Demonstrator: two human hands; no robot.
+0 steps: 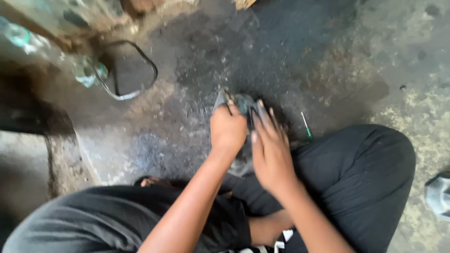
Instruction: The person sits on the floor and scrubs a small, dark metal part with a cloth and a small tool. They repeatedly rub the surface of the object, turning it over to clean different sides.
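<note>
I sit on a dirty, oil-stained concrete floor (197,61) in black trousers. My left hand (228,127) is closed around a small greyish metal part (241,104) that rests on the floor in front of me. My right hand (269,145) lies over the same part from the right, fingers stretched forward and pressing on it. Most of the part is hidden under both hands, and the picture is blurred.
A thin green-handled screwdriver (305,125) lies on the floor just right of my right hand. A loop of dark cable or hose (133,70) lies at the upper left beside greenish junk. A grey object (438,194) sits at the right edge.
</note>
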